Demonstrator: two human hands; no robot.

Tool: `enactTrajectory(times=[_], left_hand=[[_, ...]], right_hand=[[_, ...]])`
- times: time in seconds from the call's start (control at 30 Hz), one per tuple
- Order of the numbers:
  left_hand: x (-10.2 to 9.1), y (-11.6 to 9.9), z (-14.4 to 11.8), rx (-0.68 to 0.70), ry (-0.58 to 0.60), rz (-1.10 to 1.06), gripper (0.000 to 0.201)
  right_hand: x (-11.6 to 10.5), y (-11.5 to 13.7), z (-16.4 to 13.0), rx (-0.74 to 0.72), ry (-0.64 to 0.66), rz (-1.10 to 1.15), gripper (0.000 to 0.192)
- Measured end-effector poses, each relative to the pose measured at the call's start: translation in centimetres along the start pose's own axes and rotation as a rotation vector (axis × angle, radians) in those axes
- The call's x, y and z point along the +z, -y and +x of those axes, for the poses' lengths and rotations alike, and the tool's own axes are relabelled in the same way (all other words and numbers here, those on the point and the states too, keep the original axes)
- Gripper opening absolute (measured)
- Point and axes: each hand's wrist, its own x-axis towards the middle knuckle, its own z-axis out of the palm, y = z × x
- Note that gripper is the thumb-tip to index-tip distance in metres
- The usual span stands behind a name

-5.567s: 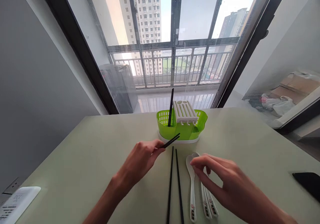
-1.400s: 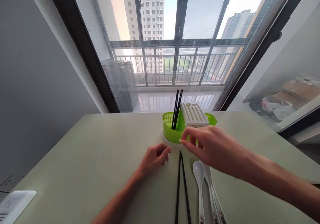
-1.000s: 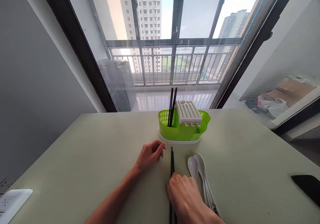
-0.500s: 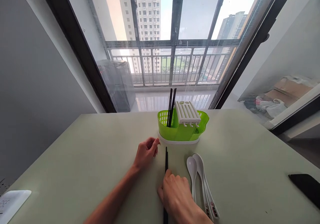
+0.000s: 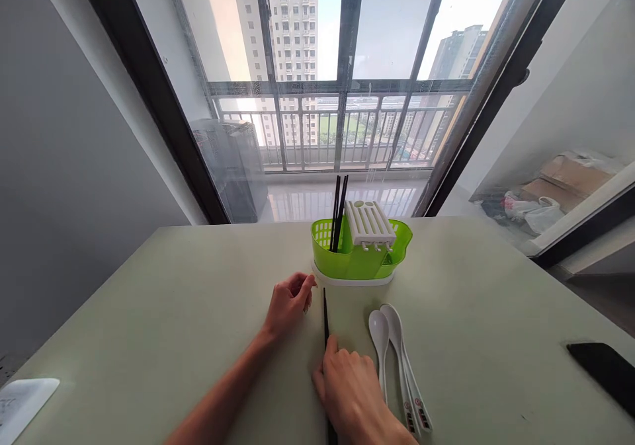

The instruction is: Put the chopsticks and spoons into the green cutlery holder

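My right hand [image 5: 350, 389] is closed over black chopsticks [image 5: 325, 313] lying on the table, their thin ends pointing away from me. How many chopsticks are under the palm is hidden. My left hand [image 5: 290, 303] rests on the table left of the chopstick tips, fingers curled in and holding nothing visible. Just beyond it stands a green cutlery holder [image 5: 342, 265] with a white base and a white slotted top [image 5: 371, 223]. Several black chopsticks [image 5: 338, 213] stand upright in its left compartment. White spoons [image 5: 380, 332] lie together to the right of my right hand.
A black flat object [image 5: 605, 369] lies near the table's right edge, and a white object [image 5: 24, 399] at the left edge. The table [image 5: 198, 286] ends at a glass sliding door. Bags and cardboard [image 5: 565, 187] sit behind glass at the right.
The chopsticks' far ends have swung a little to the left and drawn together under my right hand. My left hand has hardly moved.
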Motion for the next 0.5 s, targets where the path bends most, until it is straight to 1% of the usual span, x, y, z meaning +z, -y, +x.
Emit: enactTrajectory(times=[0.13,0.23,0.3,0.4,0.5], left_hand=[[0.1,-0.1,-0.1,-0.004,0.003,-0.003,0.041],[0.0,-0.1,0.0,-0.004,0.014,-0.033,0.04],[0.0,0.0,0.1,0.008,0.018,-0.077,0.04],[-0.1,-0.1,0.1,0.031,0.038,-0.125,0.039],[-0.2,-0.6,-0.2,0.051,0.139,-0.06,0.04]], right_hand=[[0.0,-0.4,0.1,0.011,0.004,-0.028,0.033],[-0.8,-1.2,0.1,-0.039,-0.073,0.011,0.029],[-1.7,-2.0,0.1,-0.077,-0.164,0.074,0.029],[-3.1,-3.2,0.3,-0.163,-0.36,0.233,0.031],[-4.1,-4.4,0.8,-0.295,-0.547,0.436,0.032]])
